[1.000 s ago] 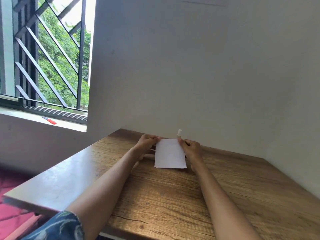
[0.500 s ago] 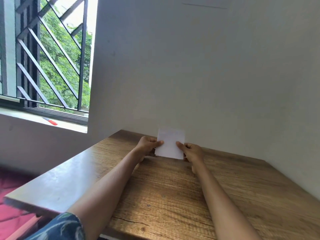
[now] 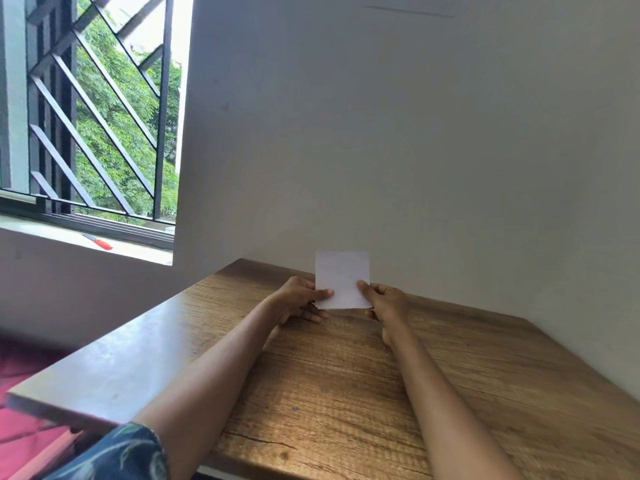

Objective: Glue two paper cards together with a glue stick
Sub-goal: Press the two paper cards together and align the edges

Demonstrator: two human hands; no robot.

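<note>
A white paper card [image 3: 341,277] stands upright above the far part of the wooden table [image 3: 346,393], near the wall. My left hand [image 3: 299,296] pinches its lower left edge and my right hand [image 3: 384,299] pinches its lower right edge. I cannot tell whether it is one card or two pressed together. The glue stick is hidden behind the card.
A white wall runs close behind the table and along its right side. A barred window [image 3: 86,116] is at the left, with a red-handled tool [image 3: 98,241] on its sill. The table's left edge drops to a pink surface [image 3: 20,431].
Both hands have tilted the card from lying nearly flat up to upright and raised it. The glue stick that stood behind it is now covered by the card.
</note>
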